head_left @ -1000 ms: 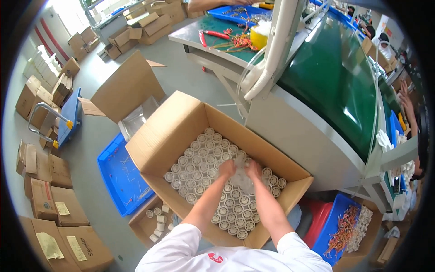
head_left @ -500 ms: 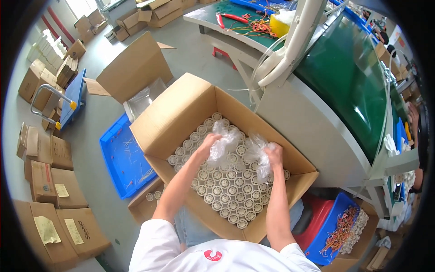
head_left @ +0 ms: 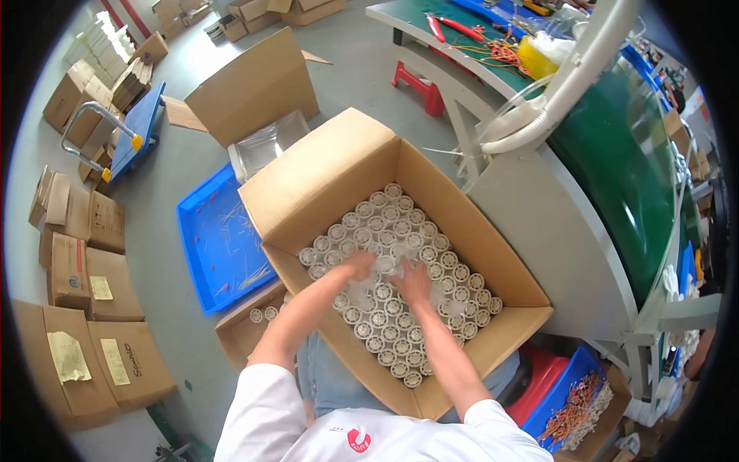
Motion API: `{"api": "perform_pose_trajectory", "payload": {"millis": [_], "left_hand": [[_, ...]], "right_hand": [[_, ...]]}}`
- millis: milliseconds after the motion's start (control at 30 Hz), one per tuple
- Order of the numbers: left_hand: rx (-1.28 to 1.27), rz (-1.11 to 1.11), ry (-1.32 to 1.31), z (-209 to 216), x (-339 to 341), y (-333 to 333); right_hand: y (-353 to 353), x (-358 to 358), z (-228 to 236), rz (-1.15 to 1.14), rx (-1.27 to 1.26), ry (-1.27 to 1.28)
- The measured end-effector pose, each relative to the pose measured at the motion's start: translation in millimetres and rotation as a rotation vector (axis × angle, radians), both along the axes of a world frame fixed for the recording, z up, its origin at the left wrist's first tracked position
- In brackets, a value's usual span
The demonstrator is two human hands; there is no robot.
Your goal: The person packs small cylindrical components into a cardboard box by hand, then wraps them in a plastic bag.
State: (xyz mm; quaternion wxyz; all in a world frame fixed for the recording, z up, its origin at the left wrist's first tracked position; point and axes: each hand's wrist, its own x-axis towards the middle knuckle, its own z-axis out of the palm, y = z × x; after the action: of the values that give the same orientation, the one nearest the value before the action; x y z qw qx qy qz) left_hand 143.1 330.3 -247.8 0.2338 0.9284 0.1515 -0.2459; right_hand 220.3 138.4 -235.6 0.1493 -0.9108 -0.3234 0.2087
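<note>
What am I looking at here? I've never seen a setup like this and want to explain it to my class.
There is no robot: these are a person's own bare hands. A wide fisheye camera worn on the head looks down, so straight edges bend and the forearms come in from below. Left in the picture is the person's left.

The left hand and right hand reach into an open cardboard box. Round, pale parts are packed closely inside. Both hands are at crumpled clear plastic on top; how firmly they grip it is hard to tell. To the left is a blue tray; at upper right, a workbench.
</note>
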Motion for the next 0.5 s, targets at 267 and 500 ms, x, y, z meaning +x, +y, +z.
{"api": "perform_pose_trajectory", "payload": {"millis": [267, 500], "left_hand": [[-0.081, -0.096, -0.205, 22, 13, -41], [-0.009, -0.104, -0.437, -15, 20, -61]], "right_hand": [[-22, 4, -46, -0.258, 0.525, -0.179], [-77, 9, 36, -0.767, 0.296, -0.291]]}}
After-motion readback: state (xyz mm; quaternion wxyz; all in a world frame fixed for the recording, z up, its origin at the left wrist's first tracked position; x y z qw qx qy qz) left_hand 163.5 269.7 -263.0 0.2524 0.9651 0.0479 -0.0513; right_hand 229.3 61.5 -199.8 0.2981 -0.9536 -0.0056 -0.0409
